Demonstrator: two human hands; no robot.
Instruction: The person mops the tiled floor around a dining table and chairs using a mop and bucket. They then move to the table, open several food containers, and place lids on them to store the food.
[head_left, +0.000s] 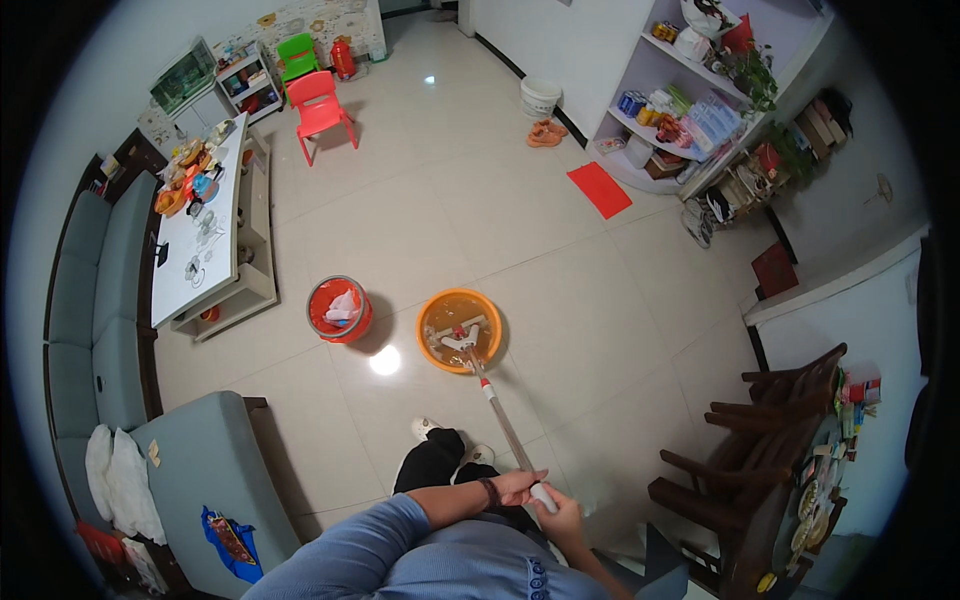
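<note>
My left hand (520, 487), with a dark beaded bracelet at the wrist, grips the metal pole of a mop (504, 426) near its upper end. Just below it in the picture, my right hand (562, 517) is closed around the white end grip (542, 496). The pole slants away from me to a white mop head (463, 339), which sits in an orange plastic basin (495, 307) on the floor. Cloudy brownish water (454, 306) with light flecks fills part of the basin. The underside of the mop head is hidden.
A red bin (360, 328) with plastic bags inside stands left of the basin. Farther left are a coffee table (180, 281) and a grey-blue sofa (120, 360). Dark wooden chairs (739, 480) flank a cluttered table on the right. A red child's chair (315, 94) stands farther off.
</note>
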